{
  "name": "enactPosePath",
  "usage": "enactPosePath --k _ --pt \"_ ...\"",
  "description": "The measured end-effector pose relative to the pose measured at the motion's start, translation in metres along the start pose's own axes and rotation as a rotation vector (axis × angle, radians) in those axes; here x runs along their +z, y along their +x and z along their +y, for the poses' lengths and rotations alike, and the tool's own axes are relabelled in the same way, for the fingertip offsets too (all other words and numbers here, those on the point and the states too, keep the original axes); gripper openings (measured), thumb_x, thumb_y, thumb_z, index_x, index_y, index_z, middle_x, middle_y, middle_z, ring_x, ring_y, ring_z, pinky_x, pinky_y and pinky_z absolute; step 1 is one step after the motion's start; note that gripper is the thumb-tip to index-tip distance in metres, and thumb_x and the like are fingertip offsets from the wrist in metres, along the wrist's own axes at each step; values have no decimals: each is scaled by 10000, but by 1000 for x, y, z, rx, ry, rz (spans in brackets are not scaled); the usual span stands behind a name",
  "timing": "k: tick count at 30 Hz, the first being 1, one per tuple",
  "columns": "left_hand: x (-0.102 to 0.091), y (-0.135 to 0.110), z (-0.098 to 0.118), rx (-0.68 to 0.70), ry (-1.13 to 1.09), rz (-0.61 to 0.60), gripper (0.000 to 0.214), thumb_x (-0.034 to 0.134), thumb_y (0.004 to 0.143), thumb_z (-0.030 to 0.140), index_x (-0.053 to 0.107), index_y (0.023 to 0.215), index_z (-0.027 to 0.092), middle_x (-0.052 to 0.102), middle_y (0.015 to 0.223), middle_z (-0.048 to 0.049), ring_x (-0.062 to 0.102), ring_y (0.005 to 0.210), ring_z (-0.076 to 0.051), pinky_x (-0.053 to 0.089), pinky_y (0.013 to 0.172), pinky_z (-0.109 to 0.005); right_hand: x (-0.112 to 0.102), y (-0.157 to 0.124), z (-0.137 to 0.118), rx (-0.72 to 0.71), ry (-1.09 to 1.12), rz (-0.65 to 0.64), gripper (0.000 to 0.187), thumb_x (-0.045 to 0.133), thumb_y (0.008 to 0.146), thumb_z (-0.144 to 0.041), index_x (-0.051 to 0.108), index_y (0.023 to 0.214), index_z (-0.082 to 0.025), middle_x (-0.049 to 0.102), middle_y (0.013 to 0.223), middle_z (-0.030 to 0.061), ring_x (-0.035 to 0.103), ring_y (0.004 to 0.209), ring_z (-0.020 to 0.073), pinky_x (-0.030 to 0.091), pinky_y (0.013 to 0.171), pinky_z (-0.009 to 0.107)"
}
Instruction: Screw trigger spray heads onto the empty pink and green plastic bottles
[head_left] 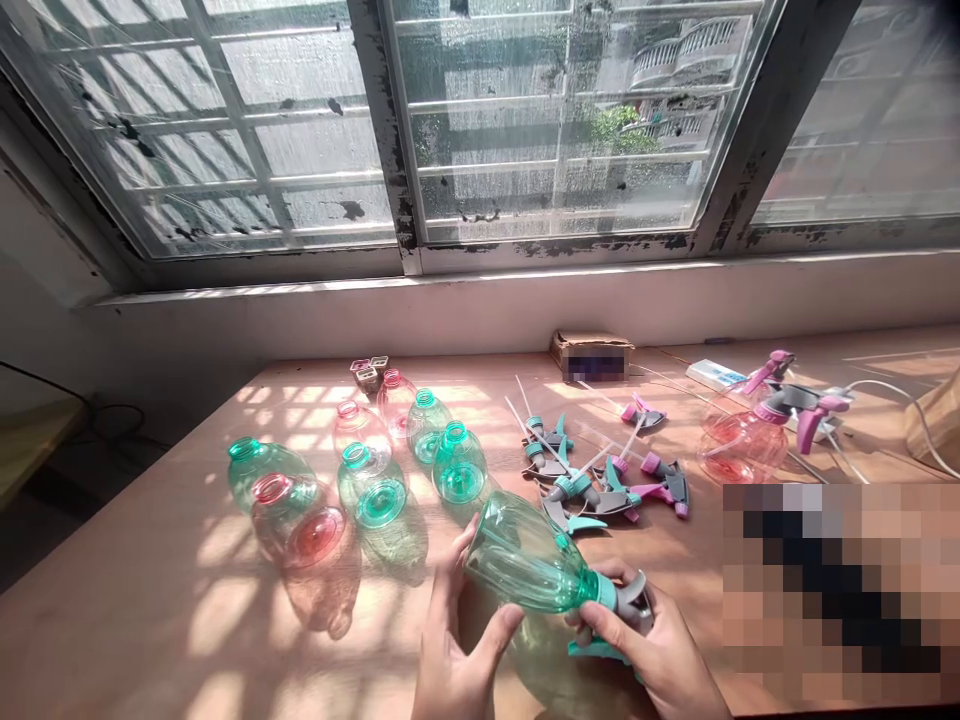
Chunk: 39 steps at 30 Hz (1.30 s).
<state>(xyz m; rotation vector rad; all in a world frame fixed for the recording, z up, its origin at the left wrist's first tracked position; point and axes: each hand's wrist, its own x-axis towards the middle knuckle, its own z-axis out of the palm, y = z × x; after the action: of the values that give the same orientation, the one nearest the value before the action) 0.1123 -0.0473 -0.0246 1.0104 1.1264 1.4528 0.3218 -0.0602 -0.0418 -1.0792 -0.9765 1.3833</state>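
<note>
The wooden counter carries translucent red and green bottles beside a heap of loose spray heads. Above it, a tilted green bottle has its base between the left hand's thumb and fingers; the right hand pinches its teal collar.

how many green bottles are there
5 green bottles: one held by the left hand and right hand; four on the table, one leftmost behind a pink bottle, three to its right.

Wooden tabletop — pink bottles, green bottles, spray heads, cardboard box
</note>
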Motion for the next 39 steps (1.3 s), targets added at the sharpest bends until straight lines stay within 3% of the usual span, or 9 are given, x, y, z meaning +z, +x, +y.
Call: enactPosePath --k 4,7,14,18,21,26,30,34,39 --pt "-5 -1 3 -21 -57 -19 808 916 699 652 624 1337 250 700 1442 -148 586 1421 -425 455 1199 -516 1 -1 3 7 10 8 380 949 785 -460 771 991 -196 770 719 2 736 655 208 600 681 311" --pt "-5 0 5 -46 -25 14 703 931 689 636 636 1199 253 752 1338 -137 647 1343 -417 496 1143 -504 1 -2 1 23 -19 -17 395 931 792 -503 789 974 -182 776 700 23 740 661 225 581 668 311" --pt "2 3 9 22 -40 12 554 895 809 487 729 1309 315 489 1686 -71 553 1474 -358 504 1174 -412 -1 -1 -3 -1 -119 7 386 829 874 -573 759 874 -193 791 721 52 741 718 259 591 743 359" --pt "2 0 10 -42 -48 -42 606 859 861 471 655 1408 307 660 1525 -100 654 1364 -343 538 1134 -425 5 -2 -6 -13 -121 71 375 865 843 -556 753 852 -198 768 691 26 724 688 229 574 714 319" --pt "3 -2 12 -37 -101 -40 648 889 825 496 643 1388 290 662 1518 -107 616 1414 -355 528 1150 -419 12 -3 -9 -9 -35 120 389 935 768 -528 775 896 -198 749 684 0 708 652 206 582 668 300" --pt "5 0 15 9 -154 64 591 937 720 594 702 1147 259 731 1356 -121 664 1331 -368 576 1084 -444 19 -6 -9 5 59 154 476 1009 666 -486 794 988 -210 746 743 -18 707 636 195 618 625 305" --pt "5 2 15 -4 -108 107 463 956 726 522 708 1006 249 775 1172 -80 719 1196 -312 571 1068 -426 13 -3 -7 15 29 121 478 994 707 -465 740 1035 -228 737 715 -38 713 594 191 613 615 305" --pt "5 0 16 -63 -74 83 439 901 793 515 742 1108 253 796 1112 -78 737 1138 -293 571 1058 -403 8 0 -6 58 4 82 482 951 762 -510 675 1050 -240 739 721 -41 745 603 207 620 642 324" --pt "4 -1 18 -87 -51 63 501 859 835 520 710 1248 278 747 1354 -104 687 1278 -306 550 1098 -396 18 -1 -7 24 -6 186 529 971 696 -569 694 999 -235 741 698 -37 726 586 204 610 624 318"
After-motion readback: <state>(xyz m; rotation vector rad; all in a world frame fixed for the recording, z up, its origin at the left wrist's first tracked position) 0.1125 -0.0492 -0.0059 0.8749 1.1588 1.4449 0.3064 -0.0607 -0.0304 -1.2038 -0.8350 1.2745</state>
